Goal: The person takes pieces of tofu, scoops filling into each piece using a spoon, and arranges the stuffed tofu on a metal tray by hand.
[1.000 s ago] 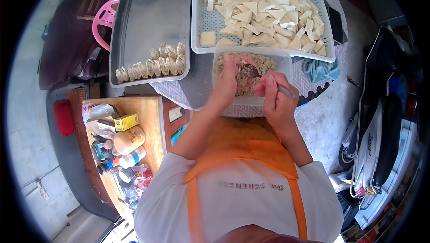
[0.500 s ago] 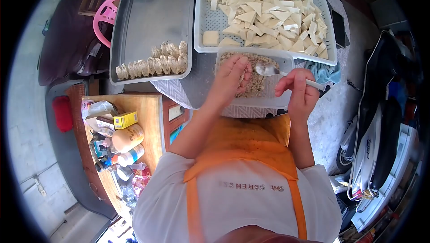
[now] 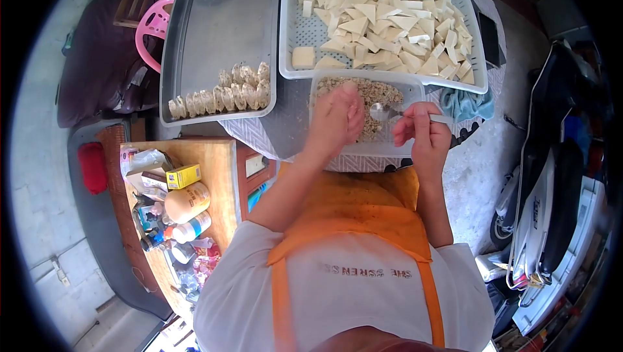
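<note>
At left, the metal tray (image 3: 217,21), with pale speckled pieces (image 3: 229,97) standing in rows along its near side and open metal beyond them. Next, a grey strip of worktop (image 3: 289,112) between that tray and the plastic container (image 3: 410,83). Over the container's left part, the left hand (image 3: 339,115), fingers curled inward; impossible to tell whether around anything. Beside it, crumbly mix (image 3: 386,91) inside the walls. Just beyond, the white tray (image 3: 295,34), heaped with pale cut pieces (image 3: 389,21), more open room toward its left side. At the container's right side, the right hand (image 3: 423,130), fingers gripping the spoon (image 3: 441,118), its bowl over the mix. Farther right, a blue cloth (image 3: 467,104) near the worktop's edge.

Compared with half a second ago: spoon bowl nearer the container's near side, right hand slightly farther left, rows in the metal tray unchanged.
</note>
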{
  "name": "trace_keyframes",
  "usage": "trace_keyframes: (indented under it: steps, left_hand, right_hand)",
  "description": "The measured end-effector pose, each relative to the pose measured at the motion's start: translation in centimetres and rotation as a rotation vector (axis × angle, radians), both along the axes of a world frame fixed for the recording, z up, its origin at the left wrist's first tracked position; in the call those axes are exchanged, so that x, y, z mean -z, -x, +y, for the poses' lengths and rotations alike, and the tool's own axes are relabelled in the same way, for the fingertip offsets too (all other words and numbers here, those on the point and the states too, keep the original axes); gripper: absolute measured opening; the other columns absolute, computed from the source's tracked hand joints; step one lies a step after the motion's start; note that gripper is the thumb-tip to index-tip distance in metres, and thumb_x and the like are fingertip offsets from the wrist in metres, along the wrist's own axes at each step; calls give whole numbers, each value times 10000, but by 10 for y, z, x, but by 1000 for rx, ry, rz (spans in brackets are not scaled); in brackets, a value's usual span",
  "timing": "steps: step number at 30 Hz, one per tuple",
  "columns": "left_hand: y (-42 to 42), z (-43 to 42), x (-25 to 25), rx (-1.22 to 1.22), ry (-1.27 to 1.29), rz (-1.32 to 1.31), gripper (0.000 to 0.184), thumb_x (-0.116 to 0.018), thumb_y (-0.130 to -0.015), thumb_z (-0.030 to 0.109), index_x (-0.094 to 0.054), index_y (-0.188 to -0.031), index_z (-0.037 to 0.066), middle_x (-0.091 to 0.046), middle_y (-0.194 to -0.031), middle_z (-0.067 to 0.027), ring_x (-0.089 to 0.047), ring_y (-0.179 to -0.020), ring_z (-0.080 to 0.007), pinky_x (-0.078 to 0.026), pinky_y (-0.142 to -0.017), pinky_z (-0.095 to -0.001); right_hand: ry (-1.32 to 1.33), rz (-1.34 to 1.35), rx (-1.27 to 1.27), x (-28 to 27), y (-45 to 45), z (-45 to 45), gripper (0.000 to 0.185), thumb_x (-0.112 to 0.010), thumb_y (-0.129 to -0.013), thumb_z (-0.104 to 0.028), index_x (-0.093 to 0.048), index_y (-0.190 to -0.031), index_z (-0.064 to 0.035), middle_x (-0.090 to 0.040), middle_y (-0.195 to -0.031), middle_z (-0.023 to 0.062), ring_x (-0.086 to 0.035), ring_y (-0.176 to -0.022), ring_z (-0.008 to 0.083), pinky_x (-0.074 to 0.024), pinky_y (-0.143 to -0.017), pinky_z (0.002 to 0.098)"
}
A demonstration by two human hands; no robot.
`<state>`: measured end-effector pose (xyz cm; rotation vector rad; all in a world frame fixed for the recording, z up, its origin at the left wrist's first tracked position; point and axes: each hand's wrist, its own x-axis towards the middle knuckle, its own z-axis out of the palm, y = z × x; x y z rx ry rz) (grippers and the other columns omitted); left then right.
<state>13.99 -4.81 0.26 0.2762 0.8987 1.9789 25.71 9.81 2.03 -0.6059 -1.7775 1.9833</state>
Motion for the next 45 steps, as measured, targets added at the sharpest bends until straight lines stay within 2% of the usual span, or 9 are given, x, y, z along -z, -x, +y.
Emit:
trace_keyframes:
  steps: [3,6,9,12,21,27,33,42,45]
  left_hand:
    - [-11,15,-11,-291,189,429,291,-364,-987,277,-536,-954,45,-620,-863,-83,-572,-761,-142,-458,-622,-255]
    - [-8,17,-15,-220,335,854,215,-421,-965,179,-490,-1078,9,-599,-1120,-132,-557,-1018,-165,-459,-837,-294]
    - [-8,15,-8,-218,258,729,237,-476,-926,78,-455,-1151,7,-542,-1202,-109,-532,-1077,-162,-485,-805,-304]
    - [-4,9,-13,-150,231,468,299,-507,-900,32,-457,-1195,22,-540,-1149,-75,-544,-1011,-152,-501,-775,-300]
    - [4,3,-20,-82,284,251,316,-360,-991,238,-507,-1193,45,-533,-886,-25,-515,-778,-108,-458,-644,-237]
    - [3,8,-11,-202,203,80,279,-364,-999,257,-540,-1006,41,-501,-739,-19,-471,-610,-115,-380,-525,-218]
    - [2,2,-10,-89,229,126,299,-363,-1000,291,-482,-845,65,-470,-690,-23,-434,-544,-131,-392,-487,-249]
    - [-3,12,-22,-250,124,50,315,-380,-992,297,-543,-938,33,-487,-669,-38,-458,-557,-126,-395,-499,-247]
    - [2,4,-10,-42,230,241,309,-388,-988,282,-553,-909,32,-468,-623,-24,-439,-528,-117,-374,-478,-239]
  right_hand:
    - [126,-76,-77,-1,3,-6,258,-425,-990,-206,-544,-879,-6,-618,-661,76,-566,-515,103,-469,-480,221]
    - [269,-52,-69,-2,6,-9,258,-421,-989,-211,-541,-884,-7,-623,-666,94,-580,-515,126,-487,-479,238]
    - [270,59,65,-6,7,-5,265,-413,-990,-217,-536,-890,-5,-625,-669,110,-586,-508,144,-501,-478,256]
    - [152,100,117,-7,8,7,268,-406,-990,-216,-532,-892,-1,-625,-671,117,-586,-503,151,-506,-478,262]
    - [-40,43,89,6,8,7,257,-420,-989,-198,-543,-886,3,-621,-667,82,-581,-525,117,-489,-502,225]
    - [-190,-45,52,16,9,-2,255,-441,-985,-197,-552,-887,10,-611,-661,64,-566,-543,92,-471,-514,212]
    - [-234,-60,52,18,10,-2,255,-458,-976,-194,-572,-884,14,-622,-643,64,-584,-536,98,-480,-512,222]
    - [-275,-66,56,17,10,-3,266,-457,-975,-186,-590,-868,19,-628,-643,63,-592,-528,107,-482,-505,228]
    - [-303,-87,59,15,9,-3,261,-453,-976,-176,-588,-869,20,-628,-646,64,-591,-529,106,-477,-506,226]
